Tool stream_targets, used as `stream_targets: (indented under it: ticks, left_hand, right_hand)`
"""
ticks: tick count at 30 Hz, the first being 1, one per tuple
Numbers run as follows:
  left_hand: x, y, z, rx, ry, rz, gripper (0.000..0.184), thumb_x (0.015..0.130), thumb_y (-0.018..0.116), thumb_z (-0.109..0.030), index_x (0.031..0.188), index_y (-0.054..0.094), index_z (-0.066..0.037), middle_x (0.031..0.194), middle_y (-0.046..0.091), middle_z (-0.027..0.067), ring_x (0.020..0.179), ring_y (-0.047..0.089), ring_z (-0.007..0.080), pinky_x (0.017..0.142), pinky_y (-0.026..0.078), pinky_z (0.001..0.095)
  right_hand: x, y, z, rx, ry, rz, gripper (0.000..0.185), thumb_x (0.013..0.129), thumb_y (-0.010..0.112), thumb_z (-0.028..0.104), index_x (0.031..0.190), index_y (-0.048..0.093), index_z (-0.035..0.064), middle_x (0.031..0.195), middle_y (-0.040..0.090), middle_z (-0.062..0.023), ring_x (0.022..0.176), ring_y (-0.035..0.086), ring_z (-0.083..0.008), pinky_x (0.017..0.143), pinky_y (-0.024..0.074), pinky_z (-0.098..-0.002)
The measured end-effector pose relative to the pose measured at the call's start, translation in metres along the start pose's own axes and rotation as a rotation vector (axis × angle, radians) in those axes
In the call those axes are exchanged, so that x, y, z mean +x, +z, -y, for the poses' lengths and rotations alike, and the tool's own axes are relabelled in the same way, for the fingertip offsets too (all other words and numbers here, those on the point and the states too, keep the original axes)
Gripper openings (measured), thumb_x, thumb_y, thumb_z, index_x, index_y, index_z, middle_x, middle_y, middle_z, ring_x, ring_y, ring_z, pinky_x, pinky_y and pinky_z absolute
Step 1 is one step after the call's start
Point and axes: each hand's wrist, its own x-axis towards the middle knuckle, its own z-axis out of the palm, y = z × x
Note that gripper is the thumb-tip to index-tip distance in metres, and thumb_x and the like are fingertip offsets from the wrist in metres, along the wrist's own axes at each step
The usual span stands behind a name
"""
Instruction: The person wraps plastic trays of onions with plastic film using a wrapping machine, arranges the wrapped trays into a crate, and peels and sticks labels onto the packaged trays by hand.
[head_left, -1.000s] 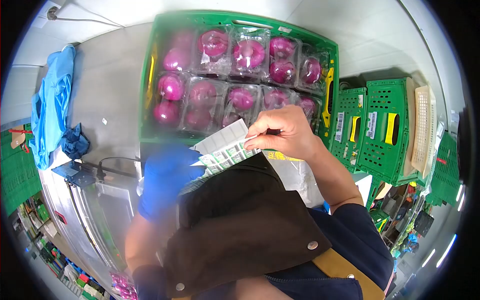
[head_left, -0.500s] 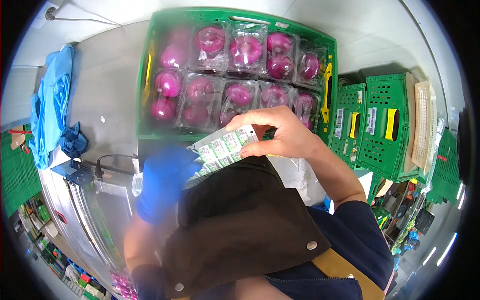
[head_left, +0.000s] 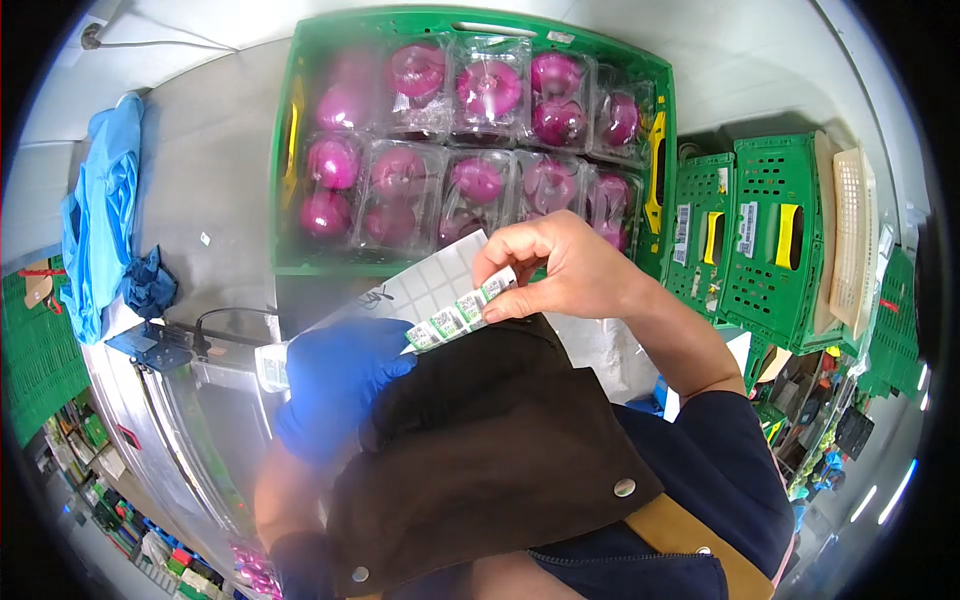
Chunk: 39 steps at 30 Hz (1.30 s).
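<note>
My left hand (head_left: 345, 385), in a blue glove, is closed on the lower left part of a label sheet (head_left: 425, 282). My bare right hand (head_left: 565, 270) pinches the sheet's right end between thumb and fingers. Part of the sheet shows a pale backing with a grid and a dark scribble; a folded strip of green-and-white printed labels (head_left: 460, 312) faces up along its lower edge. Just beyond my hands is a green crate (head_left: 480, 18) with clear packs of red onions (head_left: 488, 88) in two rows.
Green crates (head_left: 772, 240) with yellow handles and a cream basket (head_left: 850, 240) stand at the right. A light blue garment (head_left: 105, 215) and a crumpled dark blue glove (head_left: 150, 284) lie at the left. A black cable (head_left: 225, 312) runs near my left hand.
The sheet has turned between my hands: its gridded back now shows more, and only a narrow strip of printed labels faces up. Both hands keep hold of it.
</note>
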Motion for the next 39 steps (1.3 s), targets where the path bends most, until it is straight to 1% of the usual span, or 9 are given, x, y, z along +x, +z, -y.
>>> stream_targets:
  ticks: [2,5,14,17,21,24,27,29,39]
  left_hand:
    - [0.000,-0.001,-0.003,-0.020,-0.016,0.010,0.022,0.074,0.076,-0.007,0.092,0.069,0.003,0.086,0.068,0.0120,0.078,0.065,0.0170,0.069,0.053,0.0311]
    - [0.002,-0.003,-0.007,0.075,0.025,-0.019,0.016,0.083,0.068,-0.022,0.080,0.064,-0.006,0.085,0.069,0.0123,0.073,0.065,0.0292,0.064,0.050,0.0355]
    - [0.001,-0.003,0.014,0.114,0.078,-0.006,0.020,0.088,0.062,-0.020,0.079,0.060,-0.002,0.070,0.057,0.0106,0.064,0.054,0.0301,0.060,0.042,0.0344]
    - [-0.001,-0.001,0.017,-0.190,-0.111,-0.034,0.019,0.088,0.062,-0.018,0.078,0.058,-0.002,0.068,0.054,0.0102,0.063,0.050,0.0298,0.059,0.040,0.0334]
    - [-0.001,-0.005,0.017,0.096,0.029,0.032,0.018,0.087,0.063,-0.016,0.077,0.058,-0.002,0.067,0.052,0.0106,0.062,0.050,0.0299,0.059,0.040,0.0339]
    - [0.000,-0.004,0.015,-0.020,-0.062,0.051,0.017,0.087,0.063,-0.016,0.078,0.058,-0.003,0.068,0.053,0.0111,0.063,0.051,0.0305,0.059,0.041,0.0350]
    - [0.004,-0.004,0.011,0.028,-0.032,0.058,0.016,0.086,0.064,-0.016,0.078,0.058,-0.003,0.070,0.055,0.0116,0.065,0.055,0.0315,0.059,0.043,0.0364]
    - [0.008,-0.001,0.008,0.096,0.033,0.051,0.016,0.086,0.065,-0.016,0.079,0.059,-0.003,0.072,0.057,0.0119,0.066,0.057,0.0321,0.060,0.044,0.0370]
    - [0.019,0.000,0.004,0.103,0.113,0.161,0.014,0.084,0.067,-0.014,0.086,0.061,-0.002,0.074,0.059,0.0121,0.065,0.058,0.0296,0.058,0.046,0.0387]
  right_hand:
    - [-0.001,0.002,-0.004,0.003,-0.039,-0.032,0.021,0.075,0.078,0.010,0.092,0.068,0.0022,0.081,0.066,0.0000,0.073,0.058,-0.0050,0.064,0.0458,-0.0224]
    - [-0.001,0.004,-0.008,-0.171,-0.189,-0.099,0.019,0.075,0.079,0.013,0.089,0.070,0.0043,0.078,0.068,-0.0018,0.067,0.060,-0.0082,0.061,0.0456,-0.0225]
    - [-0.001,0.005,-0.016,-0.677,-0.566,-0.292,0.016,0.076,0.075,0.014,0.091,0.071,0.0095,0.081,0.069,-0.0029,0.063,0.065,-0.0170,0.053,0.0490,-0.0258]
    - [0.002,0.004,-0.018,-0.760,-0.644,-0.303,0.012,0.079,0.072,0.013,0.090,0.069,0.0089,0.081,0.069,-0.0020,0.062,0.065,-0.0170,0.051,0.0489,-0.0265]
    - [0.005,0.004,-0.022,-0.933,-0.695,-0.311,0.008,0.081,0.068,0.014,0.086,0.066,0.0078,0.079,0.067,-0.0012,0.060,0.063,-0.0173,0.051,0.0477,-0.0298]
    - [0.004,0.003,-0.024,-0.984,-0.487,-0.183,0.012,0.082,0.066,0.017,0.087,0.064,0.0059,0.080,0.064,-0.0040,0.064,0.062,-0.0202,0.055,0.0469,-0.0329]
    - [0.010,-0.004,-0.024,-0.626,-0.254,-0.109,0.020,0.082,0.068,0.019,0.094,0.063,0.0047,0.082,0.064,-0.0079,0.071,0.063,-0.0222,0.062,0.0470,-0.0335]
    - [0.011,-0.013,-0.009,-0.568,-0.252,-0.139,0.033,0.082,0.071,0.023,0.107,0.059,0.0053,0.089,0.064,-0.0090,0.079,0.063,-0.0202,0.068,0.0488,-0.0312]
    - [0.042,0.011,0.005,-1.003,-0.680,0.034,0.043,0.076,0.069,0.045,0.074,0.046,0.0086,0.067,0.048,-0.0030,0.062,0.055,-0.0206,0.046,0.0417,-0.0335]
